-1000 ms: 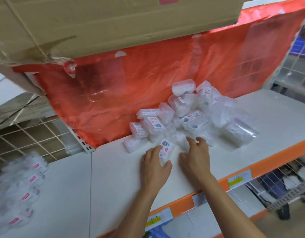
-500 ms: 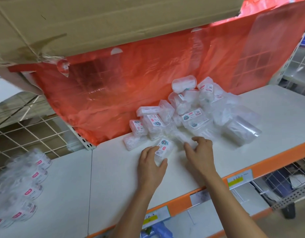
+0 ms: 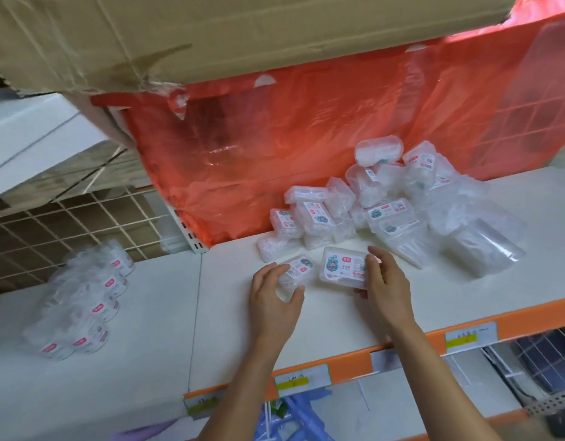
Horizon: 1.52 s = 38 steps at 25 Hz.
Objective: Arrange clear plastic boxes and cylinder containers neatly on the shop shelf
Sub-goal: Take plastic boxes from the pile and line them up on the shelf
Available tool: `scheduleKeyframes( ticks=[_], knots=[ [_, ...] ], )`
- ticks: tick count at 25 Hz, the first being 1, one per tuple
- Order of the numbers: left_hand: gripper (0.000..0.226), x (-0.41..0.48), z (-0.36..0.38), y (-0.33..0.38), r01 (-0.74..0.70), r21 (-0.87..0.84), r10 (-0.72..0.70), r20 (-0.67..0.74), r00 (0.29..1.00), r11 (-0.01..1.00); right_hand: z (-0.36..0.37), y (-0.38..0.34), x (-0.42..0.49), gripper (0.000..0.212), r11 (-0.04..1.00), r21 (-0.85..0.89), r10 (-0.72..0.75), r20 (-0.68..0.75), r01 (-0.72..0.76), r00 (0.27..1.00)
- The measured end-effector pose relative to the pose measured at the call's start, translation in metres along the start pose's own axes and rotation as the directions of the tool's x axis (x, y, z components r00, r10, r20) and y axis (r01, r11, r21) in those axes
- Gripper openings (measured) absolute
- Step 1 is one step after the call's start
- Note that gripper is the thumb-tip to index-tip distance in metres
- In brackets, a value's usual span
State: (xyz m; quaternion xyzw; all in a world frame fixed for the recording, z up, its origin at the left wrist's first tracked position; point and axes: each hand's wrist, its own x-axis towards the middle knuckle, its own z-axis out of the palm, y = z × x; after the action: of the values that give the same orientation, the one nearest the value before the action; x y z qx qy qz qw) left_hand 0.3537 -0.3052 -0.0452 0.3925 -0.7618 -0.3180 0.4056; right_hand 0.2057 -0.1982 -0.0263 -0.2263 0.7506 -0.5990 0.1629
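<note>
Our left hand (image 3: 271, 300) grips a small clear plastic box (image 3: 298, 271), right hand (image 3: 386, 288) a larger labelled box (image 3: 340, 268); behind, heaped clear boxes (image 3: 392, 214), red plastic sheeting (image 3: 275, 148), brown cardboard carton (image 3: 211, 36) overhead.

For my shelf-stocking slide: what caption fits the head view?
Left hand grips a small box, right hand a larger box, at the white shelf beside the jumbled pile.

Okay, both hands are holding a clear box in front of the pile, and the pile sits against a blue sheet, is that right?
Not quite. The sheet behind the pile is red, not blue, as the head view shows. The rest holds: the left hand holds a small box and the right hand a larger box, both in front of the pile.
</note>
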Motion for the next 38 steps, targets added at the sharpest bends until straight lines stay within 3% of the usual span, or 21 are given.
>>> scheduleKeyframes(
  ticks=[3,6,9,15,20,27,34,38],
  knots=[
    [0.043,-0.002,-0.027,-0.014,-0.009,-0.024,0.007,-0.089,0.996,1.0,0.022,-0.009,-0.012,0.025,0.997,0.052,-0.065,0.135,0.058,0.989],
    [0.041,-0.003,-0.063,-0.023,-0.015,-0.004,0.014,-0.173,0.985,1.0,0.049,-0.02,-0.027,0.023,0.991,0.132,-0.058,0.294,0.019,0.954],
    [0.039,-0.011,-0.109,-0.035,-0.024,0.017,0.027,-0.251,0.968,1.0,0.084,-0.037,-0.055,0.038,0.979,0.202,-0.064,0.468,-0.036,0.882],
    [0.036,-0.039,-0.215,-0.066,0.013,0.049,0.006,-0.361,0.932,0.999,0.154,-0.075,-0.13,0.044,0.957,0.29,-0.156,0.528,-0.004,0.835],
    [0.035,-0.071,-0.296,-0.104,0.054,-0.007,-0.051,-0.453,0.89,0.999,0.211,-0.096,-0.2,0.064,0.97,0.234,-0.13,0.74,-0.071,0.66],
    [0.038,-0.116,-0.397,-0.156,0.144,-0.02,-0.132,-0.543,0.829,0.989,0.296,-0.104,-0.286,0.056,0.977,0.206,-0.126,0.762,-0.053,0.635],
    [0.039,-0.139,-0.47,-0.195,0.233,-0.009,-0.178,-0.671,0.72,0.972,0.376,-0.12,-0.331,0.062,0.989,0.149,-0.133,0.826,0.015,0.548],
    [0.039,-0.128,-0.511,-0.23,0.311,0.018,-0.213,-0.693,0.689,0.95,0.43,-0.128,-0.343,0.059,0.988,0.131,-0.154,0.812,0.082,0.563]
  ],
)
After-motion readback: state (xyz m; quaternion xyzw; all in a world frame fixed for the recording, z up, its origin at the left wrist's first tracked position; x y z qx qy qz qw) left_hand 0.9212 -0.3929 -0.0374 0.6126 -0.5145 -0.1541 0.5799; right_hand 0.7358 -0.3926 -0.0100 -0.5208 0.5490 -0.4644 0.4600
